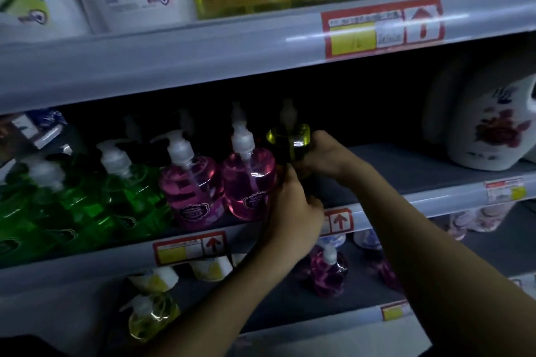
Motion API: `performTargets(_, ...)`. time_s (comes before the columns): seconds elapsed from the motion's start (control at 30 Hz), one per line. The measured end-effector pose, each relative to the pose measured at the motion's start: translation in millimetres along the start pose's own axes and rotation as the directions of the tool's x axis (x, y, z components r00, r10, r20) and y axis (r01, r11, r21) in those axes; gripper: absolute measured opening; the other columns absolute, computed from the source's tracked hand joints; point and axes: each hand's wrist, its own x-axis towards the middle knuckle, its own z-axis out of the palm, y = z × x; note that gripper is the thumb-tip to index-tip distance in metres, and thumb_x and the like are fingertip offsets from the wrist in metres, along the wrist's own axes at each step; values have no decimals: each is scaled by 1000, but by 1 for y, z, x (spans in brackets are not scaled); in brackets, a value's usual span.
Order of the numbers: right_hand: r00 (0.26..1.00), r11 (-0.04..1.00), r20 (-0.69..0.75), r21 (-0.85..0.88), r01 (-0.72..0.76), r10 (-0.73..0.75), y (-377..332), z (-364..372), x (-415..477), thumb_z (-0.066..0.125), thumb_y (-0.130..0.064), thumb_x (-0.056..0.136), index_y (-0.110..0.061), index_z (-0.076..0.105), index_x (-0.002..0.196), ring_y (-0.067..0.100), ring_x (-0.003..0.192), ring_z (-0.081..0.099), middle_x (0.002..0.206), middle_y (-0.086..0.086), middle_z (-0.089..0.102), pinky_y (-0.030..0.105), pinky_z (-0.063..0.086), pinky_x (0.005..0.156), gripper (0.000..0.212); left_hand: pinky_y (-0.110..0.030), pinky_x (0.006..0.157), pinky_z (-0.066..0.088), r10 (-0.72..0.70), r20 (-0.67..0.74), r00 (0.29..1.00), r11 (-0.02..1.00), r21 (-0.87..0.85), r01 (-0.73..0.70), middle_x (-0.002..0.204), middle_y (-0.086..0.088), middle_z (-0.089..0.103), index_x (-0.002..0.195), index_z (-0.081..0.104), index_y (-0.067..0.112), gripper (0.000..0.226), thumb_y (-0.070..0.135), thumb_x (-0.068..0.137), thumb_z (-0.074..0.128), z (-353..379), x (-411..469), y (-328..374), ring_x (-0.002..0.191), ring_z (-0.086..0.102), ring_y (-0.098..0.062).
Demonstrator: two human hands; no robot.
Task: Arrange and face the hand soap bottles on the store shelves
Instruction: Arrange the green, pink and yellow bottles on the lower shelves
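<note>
Left hand (293, 211) low and right hand (327, 155) higher both grip the upright yellow bottle (287, 138), just right of the pink bottle (249, 182).

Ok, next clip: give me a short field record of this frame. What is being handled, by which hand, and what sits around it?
location: middle shelf
item handled: yellow bottle, upright, just right of the pink bottles
left hand: grips its lower front
right hand: grips its right side
further left: green bottles
right end: white floral jug
shelf below: lower yellow bottle, lower pink bottle
image quality: dim, blurred
</note>
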Motion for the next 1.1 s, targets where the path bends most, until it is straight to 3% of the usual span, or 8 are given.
performTargets(0.17, 995, 999, -95, -33, 0, -4, 11, -10, -4, 85, -31, 48, -8, 71, 82, 30, 85, 71, 84, 13, 73, 51, 57, 73, 44, -34, 70, 52, 1, -26, 1000, 1000, -1, -1, 110, -20, 62, 151, 11, 29, 74, 12, 90, 49, 2, 0, -6, 100, 62, -33)
performTargets(0.27, 993, 999, -114, -15, 37, -38, 14, -27, -22, 87, -39, 38, -13, 62, 108, 22, 97, 68, 103, 5, 70, 47, 57, 82, 79, -17, 53, 41, 34, -22, 999, 999, -31, -34, 102, -15, 65, 151, 14, 31, 73, 10, 90, 50, 3, 0, -8, 89, 64, -28)
performTargets(0.33, 992, 999, -121, 12, 49, -47, 7, -38, -42, 87, -32, 39, -17, 51, 120, 20, 103, 65, 111, 3, 66, 44, 56, 85, 90, -18, 63, 46, 72, -12, 997, 996, -55, -73, 109, -6, 65, 150, 16, 30, 71, 13, 92, 53, 2, 0, -6, 93, 65, -21)
performTargets(0.43, 991, 997, -112, 36, 72, -67, -7, -57, -72, 84, -32, 38, -27, 53, 118, 17, 99, 66, 106, -3, 68, 46, 55, 86, 86, -33, 90, 51, 134, 32, 990, 976, -177, -127, 126, 8, 59, 147, 17, 38, 80, 17, 87, 66, -1, -7, 4, 111, 59, -9)
performTargets(0.57, 991, 992, -63, 47, 117, -114, -32, -84, -111, 90, -24, 45, -34, 56, 118, 12, 101, 67, 108, -6, 69, 46, 54, 90, 81, -12, 67, 44, 253, 61, 966, 941, -247, -230, 87, 18, 62, 138, 28, 47, 85, 29, 73, 80, -14, -27, 25, 78, 58, 5)
performTargets(0.73, 978, 976, 14, -56, 209, -209, -81, -118, -148, 92, -27, 48, -34, 54, 123, 8, 105, 65, 113, -9, 68, 44, 52, 91, 84, -30, 87, 54, 378, 58, 924, 891, -293, -346, 121, 19, 61, 137, 33, 47, 88, 38, 67, 85, -40, -54, 64, 108, 61, 0)
performTargets(0.93, 896, 901, -105, -84, 425, -433, -148, -152, -149, 95, -30, 46, -45, 50, 125, 8, 107, 64, 119, -13, 65, 44, 55, 89, 92, -18, 86, 52, 518, -189, 834, 840, -72, -538, 122, 28, 57, 142, 19, 54, 94, 45, 70, 79, -88, -51, 123, 107, 55, 12)
performTargets(1.1, 669, 764, -412, -118, 634, -619, -171, -147, -128, 94, -15, 52, -35, 45, 132, 10, 108, 64, 119, -10, 64, 42, 54, 90, 96, -28, 94, 48, 676, -226, 701, 731, 324, -601, 136, 17, 46, 145, 9, 52, 100, 33, 75, 78, -136, -24, 168, 119, 49, -4)
